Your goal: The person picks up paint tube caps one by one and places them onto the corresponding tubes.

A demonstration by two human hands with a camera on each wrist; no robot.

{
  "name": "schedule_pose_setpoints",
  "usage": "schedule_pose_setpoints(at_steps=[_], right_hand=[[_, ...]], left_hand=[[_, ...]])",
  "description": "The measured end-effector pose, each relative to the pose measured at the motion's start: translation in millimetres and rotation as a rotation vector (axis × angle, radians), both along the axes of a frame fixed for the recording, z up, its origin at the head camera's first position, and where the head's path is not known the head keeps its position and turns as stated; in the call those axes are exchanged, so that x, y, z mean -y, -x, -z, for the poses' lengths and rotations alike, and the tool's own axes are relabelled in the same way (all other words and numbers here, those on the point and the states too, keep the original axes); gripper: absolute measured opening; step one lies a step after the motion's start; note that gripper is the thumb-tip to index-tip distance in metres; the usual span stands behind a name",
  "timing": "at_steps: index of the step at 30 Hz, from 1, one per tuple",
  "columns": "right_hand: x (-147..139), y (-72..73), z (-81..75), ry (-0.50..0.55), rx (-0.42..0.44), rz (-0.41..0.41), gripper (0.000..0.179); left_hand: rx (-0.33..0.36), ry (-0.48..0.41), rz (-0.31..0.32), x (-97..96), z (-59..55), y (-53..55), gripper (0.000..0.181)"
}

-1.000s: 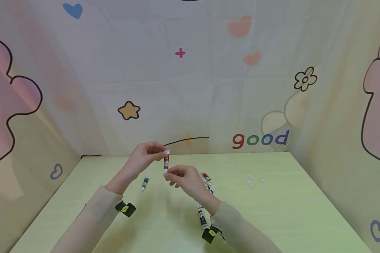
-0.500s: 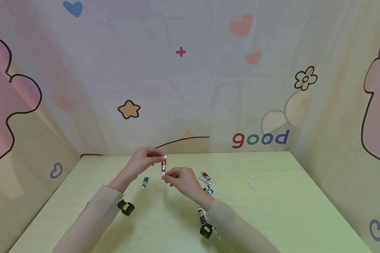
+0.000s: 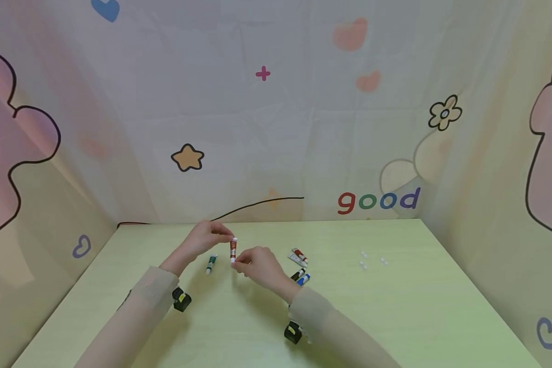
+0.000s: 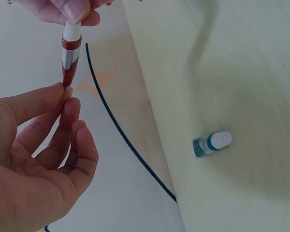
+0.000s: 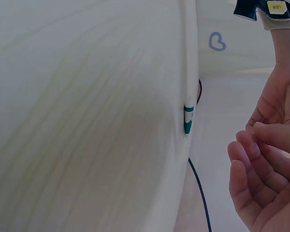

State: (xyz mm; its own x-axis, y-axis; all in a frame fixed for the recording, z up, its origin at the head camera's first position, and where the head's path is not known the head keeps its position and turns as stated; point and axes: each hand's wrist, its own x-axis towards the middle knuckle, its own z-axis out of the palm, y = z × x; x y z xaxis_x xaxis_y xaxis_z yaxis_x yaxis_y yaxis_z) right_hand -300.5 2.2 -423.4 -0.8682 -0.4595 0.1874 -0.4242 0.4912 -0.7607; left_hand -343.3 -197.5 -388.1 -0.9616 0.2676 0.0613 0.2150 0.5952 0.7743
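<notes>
A person's right hand [image 3: 259,266] is pinching the white end of a red tube [image 3: 233,250], while the left hand [image 3: 205,239] is pinching the opposite, flat end. The red tube is standing nearly upright between the fingers, held above a pale table [image 3: 395,312]. Work on it looks unfinished, since both hands are gripping it; whether the white end is being twisted or only steadied cannot be told.

To the red tube's right, partly hidden by the right hand, a blue tube [image 3: 304,279] and a dark tube [image 3: 298,274] are lying together. A green tube [image 3: 211,263] is lying alone to its left, perhaps already dealt with. Slightly farther back on its right, a white tube [image 3: 296,260] and a second red tube [image 3: 299,254] are lying together; the right-hand group may be waiting. Well to its right, small white pieces [image 3: 363,265] are lying, too small to identify. A printed backdrop [image 3: 276,128] is hanging behind everything.

The left wrist view is showing both pinches closely, plus the green tube's white cap, but not the right-hand group. The right wrist view is missing the red tube altogether.
</notes>
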Motion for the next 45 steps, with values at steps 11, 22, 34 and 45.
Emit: schedule_pose_setpoints(at_steps=[11, 22, 34, 45], right_hand=[[14.9, 8.2, 10.4, -0.107, -0.010, 0.012, 0.014], [25.8, 18.7, 24.0, -0.097, 0.044, 0.005, 0.016], [39.4, 21.4, 29.6, -0.160, 0.003, 0.015, 0.018], [47.4, 24.3, 29.6, -0.304, -0.048, 0.021, 0.024]], left_hand=[[0.014, 0.072, 0.022, 13.3, 19.3, 11.9, 0.019], [0.024, 0.112, 0.017, 22.9, 34.5, 18.8, 0.019], [0.041, 0.131, 0.021, 28.3, 44.8, 27.8, 0.019], [0.056, 0.192, 0.042, 25.9, 54.0, 32.3, 0.014]])
